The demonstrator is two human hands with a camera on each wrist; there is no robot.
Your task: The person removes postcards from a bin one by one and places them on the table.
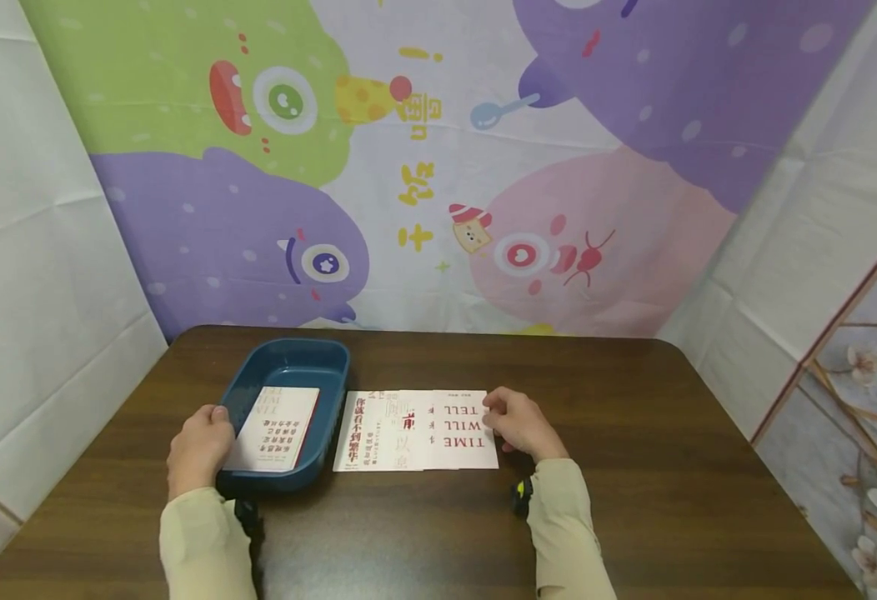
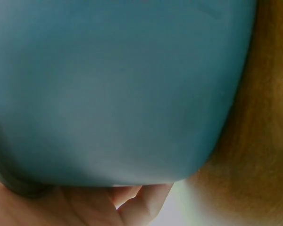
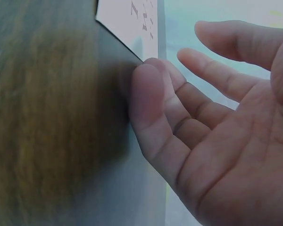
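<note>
A deep blue rectangular tray [image 1: 337, 367] stands on the left of the table. My left hand [image 1: 202, 446] grips its left side near the front corner, thumb at the rim. The left wrist view shows the tray's outer wall [image 2: 113, 94] with curled fingers [image 2: 146, 202] beside it. Inside the tray lie white printed cards [image 1: 277, 425], leaning on the front rim. Right of it, several printed cards [image 1: 416, 454] lie overlapped in a row. At the row's right end, my right hand [image 1: 524, 423] has its fingertips at the card's edge, thumb apart from the fingers in the right wrist view.
The brown wooden table [image 1: 633, 500] has rounded far corners. A cartoon-printed cloth [image 1: 423, 308] hangs behind it. Pale cloth panels [image 1: 776, 217] stand at both sides, with flower-patterned tiles [image 1: 874, 400] at the right.
</note>
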